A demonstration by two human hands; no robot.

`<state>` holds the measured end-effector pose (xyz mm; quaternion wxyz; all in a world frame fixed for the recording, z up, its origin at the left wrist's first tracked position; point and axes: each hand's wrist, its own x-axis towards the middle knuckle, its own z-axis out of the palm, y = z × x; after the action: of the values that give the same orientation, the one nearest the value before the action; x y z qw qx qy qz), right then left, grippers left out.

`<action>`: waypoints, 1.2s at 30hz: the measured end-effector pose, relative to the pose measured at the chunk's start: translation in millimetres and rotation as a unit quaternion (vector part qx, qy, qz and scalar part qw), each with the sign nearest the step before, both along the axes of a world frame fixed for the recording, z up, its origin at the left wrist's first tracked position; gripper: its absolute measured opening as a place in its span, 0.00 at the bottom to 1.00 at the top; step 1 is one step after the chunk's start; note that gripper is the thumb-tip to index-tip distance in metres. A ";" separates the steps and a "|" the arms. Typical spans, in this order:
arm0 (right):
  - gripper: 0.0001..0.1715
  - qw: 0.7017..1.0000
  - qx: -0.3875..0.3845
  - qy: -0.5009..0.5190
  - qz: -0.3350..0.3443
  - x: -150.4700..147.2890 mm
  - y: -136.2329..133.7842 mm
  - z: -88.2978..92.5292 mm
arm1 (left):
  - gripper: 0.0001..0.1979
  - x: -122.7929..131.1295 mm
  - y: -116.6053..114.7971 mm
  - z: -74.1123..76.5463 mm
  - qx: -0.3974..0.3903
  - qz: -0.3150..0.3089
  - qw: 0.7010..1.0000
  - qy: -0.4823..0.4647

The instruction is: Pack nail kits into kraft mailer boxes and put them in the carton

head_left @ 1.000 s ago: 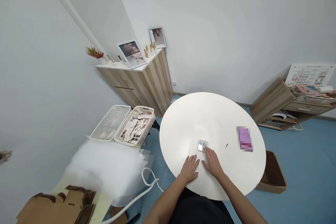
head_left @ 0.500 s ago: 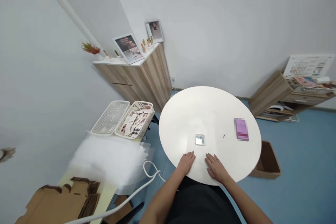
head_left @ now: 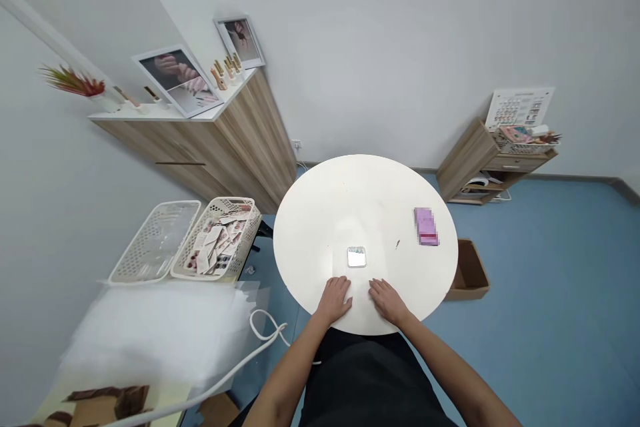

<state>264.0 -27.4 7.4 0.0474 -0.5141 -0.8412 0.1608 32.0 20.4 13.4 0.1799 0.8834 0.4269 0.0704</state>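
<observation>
Both of my hands rest flat at the near edge of a round white table [head_left: 320, 213]. My left hand [head_left: 335, 300] lies palm down, fingers stretched forward, holding nothing. To its right, my right hand [head_left: 387, 300] also lies flat with nothing in it. Just beyond the gap between them is a small clear case [head_left: 357, 257] with a shiny, reflective top; pale blue bits show along its far side. Neither hand touches it. A small dark thin piece [head_left: 398, 244] lies to the right of the case. Farther right is a purple packet [head_left: 426, 226], blurred by pixelation.
At left, a side table holds a white basket of printed cards [head_left: 217, 240], another white basket [head_left: 155, 240] and white sheets [head_left: 145, 327]. A white cable [head_left: 235, 370] crosses nearby. A wooden cabinet [head_left: 240, 140] stands behind; an open cardboard box [head_left: 467, 273] sits on the floor at right.
The camera view has turned to the right, so the table and surroundings sit farther left. Both hands stay flat on the table, and the case is still in front of them.
</observation>
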 end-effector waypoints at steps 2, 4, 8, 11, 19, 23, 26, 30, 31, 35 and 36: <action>0.20 1.000 0.001 0.007 -0.007 -1.4 4.3 -1.2 | 0.24 10.3 13.6 -3.2 0.009 0.041 0.999 -0.025; 0.19 1.000 -0.003 0.007 -0.011 -3.0 7.3 -2.2 | 0.28 21.5 32.6 -6.0 0.017 0.065 0.997 -0.040; 0.20 1.000 -0.015 0.001 -0.026 -5.8 8.3 -3.2 | 0.35 41.0 72.2 -9.6 0.015 0.043 0.999 -0.022; 0.21 0.999 -0.023 -0.001 -0.033 -7.6 8.6 -1.3 | 0.35 48.3 87.9 -9.9 0.010 0.022 1.000 0.000; 0.20 0.999 -0.025 0.004 -0.027 -4.1 10.3 3.8 | 0.33 45.3 70.1 -3.8 0.010 -0.018 1.000 -0.005; 0.22 1.000 0.000 0.016 -0.016 0.6 8.8 0.3 | 0.31 34.0 45.4 -4.4 0.023 0.016 0.998 -0.048; 0.19 0.998 -0.020 0.042 -0.053 -0.2 13.8 4.0 | 0.30 18.1 20.9 -5.5 0.021 0.003 0.997 -0.073; 0.12 0.969 -0.082 0.105 -0.206 -2.2 32.3 17.5 | 0.25 1.1 5.6 -2.0 0.011 -0.009 0.998 -0.066; 0.11 0.959 -0.093 0.120 -0.239 -1.6 38.6 20.7 | 0.20 -0.2 8.5 -0.2 0.012 -0.001 0.998 -0.065; 0.08 0.939 -0.109 0.128 -0.302 5.3 67.4 28.4 | 0.08 6.0 42.3 7.6 0.002 0.081 0.994 -0.073; 0.08 0.938 -0.110 0.121 -0.307 7.0 74.8 29.1 | 0.09 9.2 52.3 9.2 -0.008 0.113 0.991 -0.067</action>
<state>271.0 47.4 36.4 0.1388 -0.7260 -0.6077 0.2904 41.1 72.7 22.6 0.2059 0.8215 0.5115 0.1455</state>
